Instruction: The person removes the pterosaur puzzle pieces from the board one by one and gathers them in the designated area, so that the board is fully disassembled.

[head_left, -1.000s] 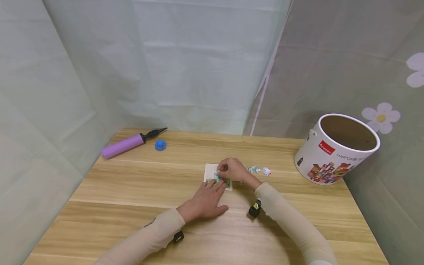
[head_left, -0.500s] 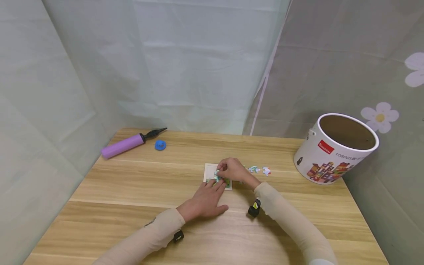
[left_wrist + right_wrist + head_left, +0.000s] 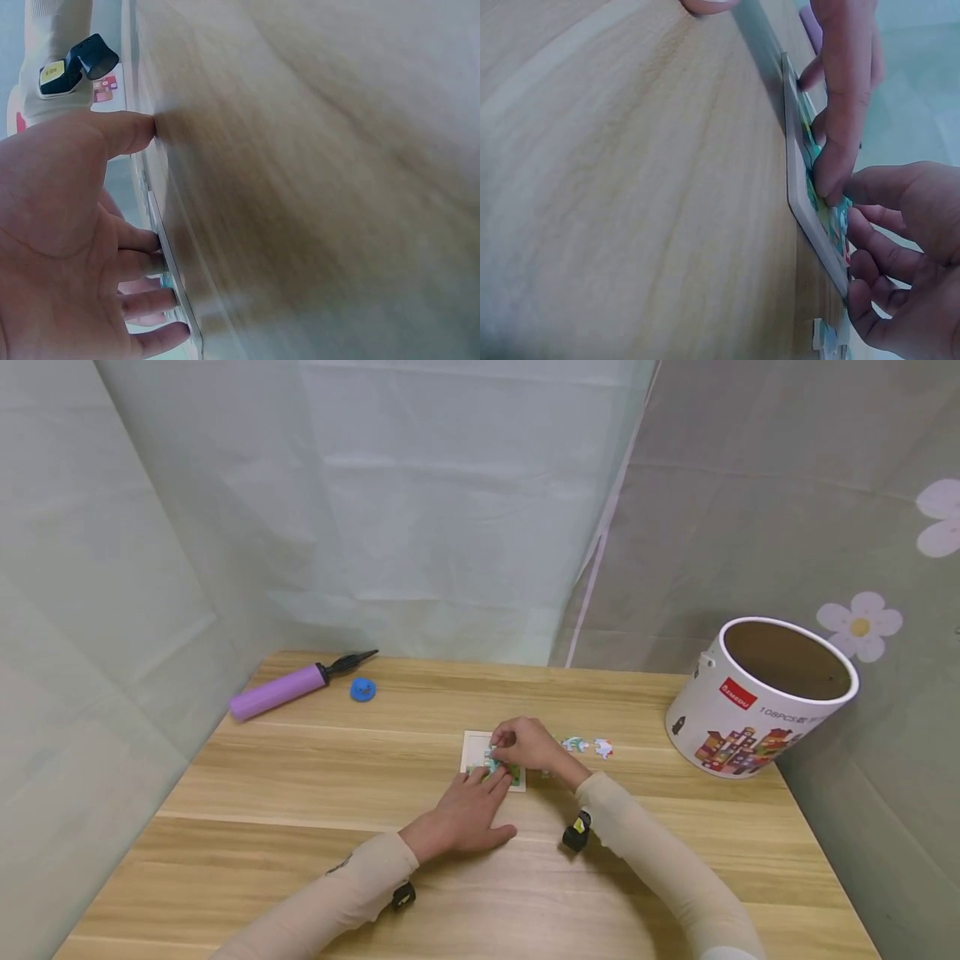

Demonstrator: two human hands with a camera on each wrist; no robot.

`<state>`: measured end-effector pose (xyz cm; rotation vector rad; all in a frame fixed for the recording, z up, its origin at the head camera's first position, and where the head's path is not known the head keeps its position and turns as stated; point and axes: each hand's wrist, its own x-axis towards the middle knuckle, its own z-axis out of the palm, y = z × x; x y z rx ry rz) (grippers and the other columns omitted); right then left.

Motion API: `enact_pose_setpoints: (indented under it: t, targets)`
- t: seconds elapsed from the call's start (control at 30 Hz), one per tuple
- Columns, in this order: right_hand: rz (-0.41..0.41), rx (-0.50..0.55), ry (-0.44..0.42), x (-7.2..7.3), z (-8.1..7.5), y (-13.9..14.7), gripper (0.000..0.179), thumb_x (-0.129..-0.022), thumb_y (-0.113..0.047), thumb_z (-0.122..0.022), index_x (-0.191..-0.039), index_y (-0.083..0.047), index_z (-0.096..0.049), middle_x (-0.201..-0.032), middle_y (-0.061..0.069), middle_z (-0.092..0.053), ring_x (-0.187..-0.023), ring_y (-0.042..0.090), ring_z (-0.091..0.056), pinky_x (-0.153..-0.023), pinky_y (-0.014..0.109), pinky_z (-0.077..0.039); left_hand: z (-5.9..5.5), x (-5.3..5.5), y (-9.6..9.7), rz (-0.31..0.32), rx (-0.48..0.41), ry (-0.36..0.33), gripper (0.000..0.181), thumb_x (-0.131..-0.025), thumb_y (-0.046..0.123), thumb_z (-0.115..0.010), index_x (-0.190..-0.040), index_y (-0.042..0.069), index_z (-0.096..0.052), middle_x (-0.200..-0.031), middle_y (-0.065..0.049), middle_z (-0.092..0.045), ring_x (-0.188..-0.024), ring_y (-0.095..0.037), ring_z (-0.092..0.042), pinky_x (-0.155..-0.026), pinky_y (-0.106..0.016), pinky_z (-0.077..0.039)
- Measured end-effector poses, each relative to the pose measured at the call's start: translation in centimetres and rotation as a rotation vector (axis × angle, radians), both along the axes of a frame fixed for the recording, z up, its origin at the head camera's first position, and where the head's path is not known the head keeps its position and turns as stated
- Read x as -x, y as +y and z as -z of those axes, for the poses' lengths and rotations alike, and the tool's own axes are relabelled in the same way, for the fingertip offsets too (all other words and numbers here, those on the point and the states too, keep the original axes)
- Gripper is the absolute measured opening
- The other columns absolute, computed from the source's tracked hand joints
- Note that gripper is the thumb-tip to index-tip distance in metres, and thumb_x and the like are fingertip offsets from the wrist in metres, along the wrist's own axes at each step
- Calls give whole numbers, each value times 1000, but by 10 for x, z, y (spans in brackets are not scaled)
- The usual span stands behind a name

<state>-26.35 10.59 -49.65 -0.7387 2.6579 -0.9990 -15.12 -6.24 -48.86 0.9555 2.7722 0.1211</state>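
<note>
A small puzzle in a pale wooden tray lies flat on the table, partly filled with green and teal pieces. My left hand is spread flat, its straight fingertips resting on the near side of the puzzle; in the left wrist view its thumb touches the tabletop. My right hand comes in from the right with curled fingers. Between thumb and index finger it pinches a teal puzzle piece over the puzzle's middle. In the right wrist view its fingers meet at the tray's edge, partly hiding the piece.
Loose puzzle pieces, one with a red edge, lie right of the tray. A white bucket stands at the table's right side. A purple hand pump and a small blue object lie at the back left.
</note>
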Motion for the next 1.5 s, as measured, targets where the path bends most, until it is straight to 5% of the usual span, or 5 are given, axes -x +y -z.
enact_pose_setpoints:
  t: [0.8,1.5]
  targets:
    - [24,2,-47,-1,1,-2,4,-91,-16,-79,-92,-14,-76,-78,-7,-67,-70,10,-58,-69,27,-48,1,0,-1,4,10,4,82,-101,60,-48,-159,5,-33,-167,-11,-30,-151,-34,-29,-118,-59,-32]
    - [34,88,-18,-2,0,5,8,-94,-17,-76,-101,-14,-79,-93,-4,-77,-88,10,-69,-84,34,-57,-2,1,-1,17,1,1,82,-100,58,-51,-159,4,-33,-167,-10,-29,-151,-35,-30,-116,-61,-33]
